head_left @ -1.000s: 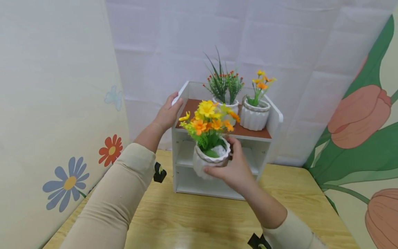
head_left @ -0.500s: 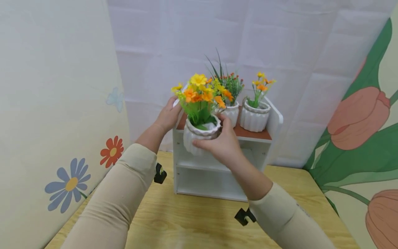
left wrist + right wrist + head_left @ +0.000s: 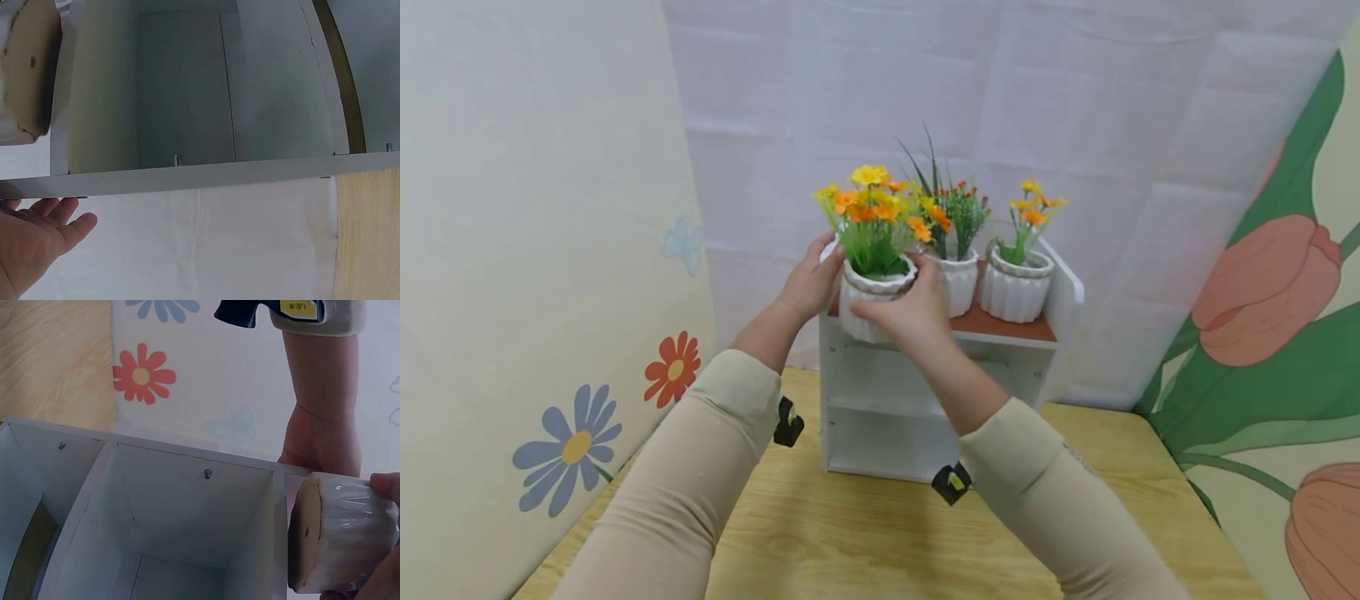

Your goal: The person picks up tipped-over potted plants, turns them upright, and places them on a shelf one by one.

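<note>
My right hand (image 3: 913, 308) grips a white fluted flowerpot (image 3: 859, 323) with yellow and orange artificial flowers, thumb across its front. The pot hangs at the front left of the top board (image 3: 1000, 325) of a small white shelf unit (image 3: 887, 379), overlapping its front edge in the head view. Its flat base with a small hole shows in the left wrist view, where the pot (image 3: 28, 81) is at upper left. My left hand (image 3: 808, 283) holds the unit's left side panel near its top; in the left wrist view some fingers are hidden behind the panel (image 3: 187, 178).
Two more white pots stand on the brown top board: one with green grass and red buds (image 3: 961, 283) in the middle, one with orange flowers (image 3: 1017, 287) at right. Lower compartments sit below. The unit stands on a wooden table (image 3: 820, 533), with a pale cloth (image 3: 850, 83) behind.
My right hand has carried the flowerpot up, leftward and away from me, from in front of the shelf unit to its top board. My left hand stays at the side panel.
</note>
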A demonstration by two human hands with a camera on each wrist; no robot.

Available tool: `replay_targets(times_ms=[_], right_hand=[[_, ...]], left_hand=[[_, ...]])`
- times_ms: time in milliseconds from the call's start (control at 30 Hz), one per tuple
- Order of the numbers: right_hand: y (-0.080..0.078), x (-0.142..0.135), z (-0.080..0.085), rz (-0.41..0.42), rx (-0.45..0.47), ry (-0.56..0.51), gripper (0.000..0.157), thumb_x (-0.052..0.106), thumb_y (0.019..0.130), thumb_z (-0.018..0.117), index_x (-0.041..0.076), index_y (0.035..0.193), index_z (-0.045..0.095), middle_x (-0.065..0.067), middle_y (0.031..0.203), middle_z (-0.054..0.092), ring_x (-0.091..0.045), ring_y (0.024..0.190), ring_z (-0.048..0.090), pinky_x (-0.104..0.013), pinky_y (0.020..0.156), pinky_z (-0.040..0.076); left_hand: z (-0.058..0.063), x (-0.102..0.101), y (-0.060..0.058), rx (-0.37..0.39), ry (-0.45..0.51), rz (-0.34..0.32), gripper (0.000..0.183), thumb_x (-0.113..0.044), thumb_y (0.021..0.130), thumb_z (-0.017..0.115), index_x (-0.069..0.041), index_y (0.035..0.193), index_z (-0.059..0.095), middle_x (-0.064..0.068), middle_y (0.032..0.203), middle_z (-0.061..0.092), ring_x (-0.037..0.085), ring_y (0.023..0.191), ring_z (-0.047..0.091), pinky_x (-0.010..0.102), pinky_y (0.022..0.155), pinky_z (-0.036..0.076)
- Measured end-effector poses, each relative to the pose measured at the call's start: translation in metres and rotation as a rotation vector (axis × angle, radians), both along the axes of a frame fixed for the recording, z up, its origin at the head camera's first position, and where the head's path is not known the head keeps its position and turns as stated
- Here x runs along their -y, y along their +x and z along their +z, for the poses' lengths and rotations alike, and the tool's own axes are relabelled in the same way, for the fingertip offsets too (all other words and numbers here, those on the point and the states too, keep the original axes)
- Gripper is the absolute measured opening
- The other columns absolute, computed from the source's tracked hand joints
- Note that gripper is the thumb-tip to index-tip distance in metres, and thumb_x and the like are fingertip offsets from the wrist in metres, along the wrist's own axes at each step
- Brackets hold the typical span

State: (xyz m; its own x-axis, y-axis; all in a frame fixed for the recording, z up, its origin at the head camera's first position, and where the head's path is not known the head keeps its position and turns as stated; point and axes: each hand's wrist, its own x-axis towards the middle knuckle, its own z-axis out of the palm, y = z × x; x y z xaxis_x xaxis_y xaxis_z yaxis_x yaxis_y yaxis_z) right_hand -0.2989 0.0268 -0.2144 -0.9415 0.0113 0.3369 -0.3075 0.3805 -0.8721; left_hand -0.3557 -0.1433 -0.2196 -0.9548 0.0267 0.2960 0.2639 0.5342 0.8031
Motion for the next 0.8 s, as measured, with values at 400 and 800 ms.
replay_targets(times_ms=[400,800], right_hand=[[-0.013,0.018,0.002,-0.137,0.024,0.061,0.101,0.035,0.068,0.089,0.011,0.147,0.031,-0.01,0.144,0.047,-0.028,0.131,0.047,-0.044,0.107,0.043],[-0.026,0.028,0.001,-0.203,0.008,0.089,0.1,0.035,0.069,0.087,0.009,0.147,0.031,-0.012,0.144,0.045,-0.029,0.133,0.045,-0.043,0.109,0.043]], left_hand=[[0.001,-0.001,0.001,-0.006,0.019,0.009,0.065,-0.053,0.104,0.027,-0.019,0.158,0.014,0.016,0.161,0.026,0.036,0.148,0.023,0.051,0.12,0.021],[0.0,-0.001,0.0,0.004,0.032,0.004,0.066,-0.053,0.103,0.026,-0.018,0.158,0.014,0.016,0.161,0.025,0.035,0.149,0.023,0.051,0.12,0.022]])
